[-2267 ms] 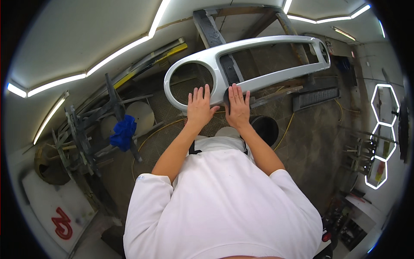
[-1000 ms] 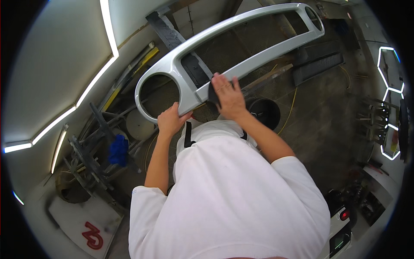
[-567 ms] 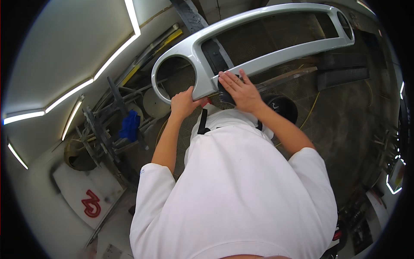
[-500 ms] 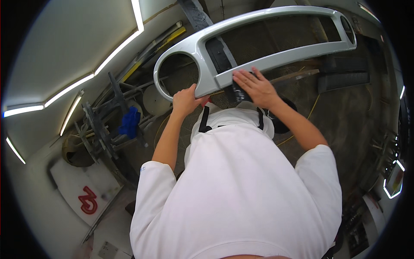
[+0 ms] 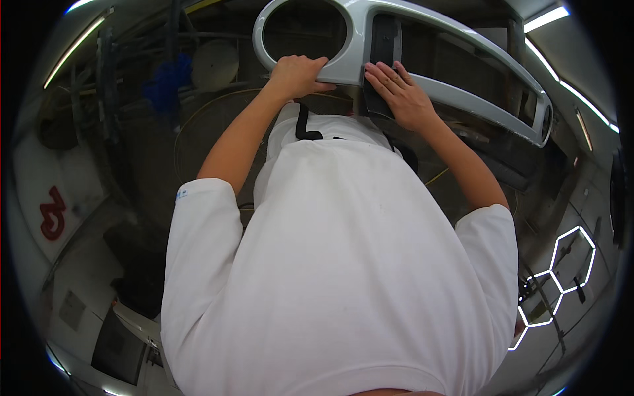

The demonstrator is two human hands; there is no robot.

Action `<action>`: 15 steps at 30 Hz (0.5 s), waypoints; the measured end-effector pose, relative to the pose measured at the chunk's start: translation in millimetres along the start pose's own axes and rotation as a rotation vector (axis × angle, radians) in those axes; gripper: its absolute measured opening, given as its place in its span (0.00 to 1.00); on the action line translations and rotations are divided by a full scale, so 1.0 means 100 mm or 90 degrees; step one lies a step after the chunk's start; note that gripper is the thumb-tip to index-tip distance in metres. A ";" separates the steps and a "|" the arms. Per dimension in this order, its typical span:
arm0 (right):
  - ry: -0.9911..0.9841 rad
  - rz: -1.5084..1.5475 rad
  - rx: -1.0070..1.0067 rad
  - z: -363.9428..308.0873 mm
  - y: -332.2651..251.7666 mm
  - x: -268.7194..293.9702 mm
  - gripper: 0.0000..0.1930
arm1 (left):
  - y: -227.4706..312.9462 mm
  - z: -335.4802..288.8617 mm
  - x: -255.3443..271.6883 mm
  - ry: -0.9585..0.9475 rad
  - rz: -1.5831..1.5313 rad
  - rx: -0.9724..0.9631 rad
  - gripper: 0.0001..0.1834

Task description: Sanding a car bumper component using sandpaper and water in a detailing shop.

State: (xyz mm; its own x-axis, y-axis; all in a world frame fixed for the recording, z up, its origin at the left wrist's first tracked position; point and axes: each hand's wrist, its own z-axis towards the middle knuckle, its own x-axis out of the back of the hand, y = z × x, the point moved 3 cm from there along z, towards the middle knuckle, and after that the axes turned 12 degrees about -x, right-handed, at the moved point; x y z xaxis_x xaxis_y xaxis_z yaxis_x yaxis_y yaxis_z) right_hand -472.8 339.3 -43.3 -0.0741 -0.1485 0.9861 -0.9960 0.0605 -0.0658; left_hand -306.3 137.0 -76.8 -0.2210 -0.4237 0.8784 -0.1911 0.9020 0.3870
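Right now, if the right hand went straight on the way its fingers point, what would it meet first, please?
Probably the silver frame, at its upright bar; the right hand appears to rest against the frame, though depth here is hard to judge.

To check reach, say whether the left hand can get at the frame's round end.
Likely yes: the left hand grips the lower edge of the round end, nothing visible blocking it.

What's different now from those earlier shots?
The left hand, laid flat on the silver frame in the earliest picture, now grips its lower edge. Since the last picture, the right hand has slid left along the frame. The camera view has swung too. Unchanged: the dark pad under the right hand.
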 end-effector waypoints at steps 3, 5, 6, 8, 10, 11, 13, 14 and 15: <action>-0.039 -0.016 -0.019 0.00 0.00 0.07 0.37 | -0.05 0.02 -0.04 0.022 0.012 0.000 0.32; -0.021 0.039 -0.026 -0.05 -0.01 0.07 0.38 | -0.03 -0.01 -0.03 0.020 0.018 -0.001 0.32; -0.014 0.033 -0.032 -0.01 -0.02 0.07 0.38 | -0.02 0.01 -0.02 0.023 0.018 0.000 0.32; 0.010 0.042 -0.030 0.15 -0.07 0.09 0.40 | -0.01 0.00 -0.03 0.022 0.009 0.002 0.32; 0.001 0.051 -0.024 0.10 -0.02 0.06 0.41 | -0.01 -0.02 -0.05 0.023 0.008 0.006 0.32; -0.010 0.058 -0.019 0.05 0.03 0.04 0.42 | -0.02 -0.02 -0.06 0.023 0.004 0.008 0.32; -0.009 0.034 -0.033 -0.05 0.10 0.05 0.43 | 0.00 -0.02 -0.06 0.021 0.008 0.008 0.32; 0.005 0.029 -0.036 -0.05 0.10 0.03 0.43 | 0.00 -0.01 -0.06 0.019 0.010 0.008 0.32; 0.019 0.023 -0.041 -0.03 0.09 0.03 0.43 | 0.01 -0.01 -0.05 0.018 0.011 0.005 0.32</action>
State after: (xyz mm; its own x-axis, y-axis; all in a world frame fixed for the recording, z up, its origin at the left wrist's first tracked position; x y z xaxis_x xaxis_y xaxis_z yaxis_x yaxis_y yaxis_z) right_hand -482.1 342.7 -40.6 -0.1068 -0.1153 0.9876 -0.9874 0.1287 -0.0917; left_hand -304.2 139.9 -80.9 -0.1966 -0.4055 0.8927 -0.1953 0.9084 0.3697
